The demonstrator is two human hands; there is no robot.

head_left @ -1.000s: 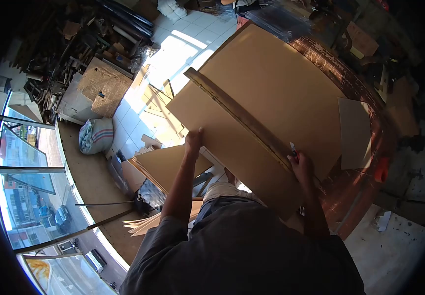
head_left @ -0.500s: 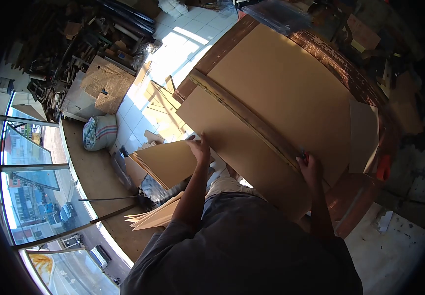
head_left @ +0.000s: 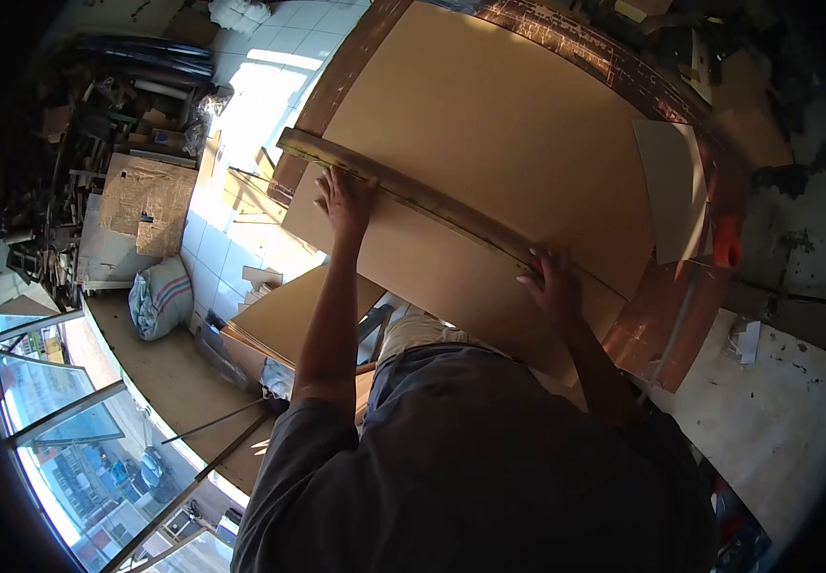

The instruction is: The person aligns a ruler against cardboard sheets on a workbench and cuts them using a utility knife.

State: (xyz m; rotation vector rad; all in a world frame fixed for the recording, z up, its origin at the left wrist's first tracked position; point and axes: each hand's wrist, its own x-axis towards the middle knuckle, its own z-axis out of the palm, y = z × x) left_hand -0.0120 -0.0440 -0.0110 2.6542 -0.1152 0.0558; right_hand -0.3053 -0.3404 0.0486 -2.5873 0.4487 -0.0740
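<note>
A long wooden straightedge (head_left: 422, 199) lies slantwise across a large brown board (head_left: 489, 105) on a worn reddish-brown table (head_left: 666, 339). Near the upper left end of the straightedge, my left hand (head_left: 344, 205) rests with its fingers spread against the edge and the board. At the lower right end is my right hand (head_left: 551, 279), its fingers bent around a small red tool, most of which is hidden. A paler offcut sheet (head_left: 671, 191) lies at the right side of the board.
Leaning brown sheets (head_left: 303, 310) stand left of my legs. A striped sack (head_left: 160, 298) sits by the window ledge, below scrap wood and a worn panel (head_left: 148, 199). A red object (head_left: 726, 241) is at the table's right edge. A whitish panel (head_left: 766, 411) lies at lower right.
My left hand has moved from the board's near edge up to the straightedge and spread its fingers. My right hand stays at the lower end with the red tool. The whole view has shifted and turned.
</note>
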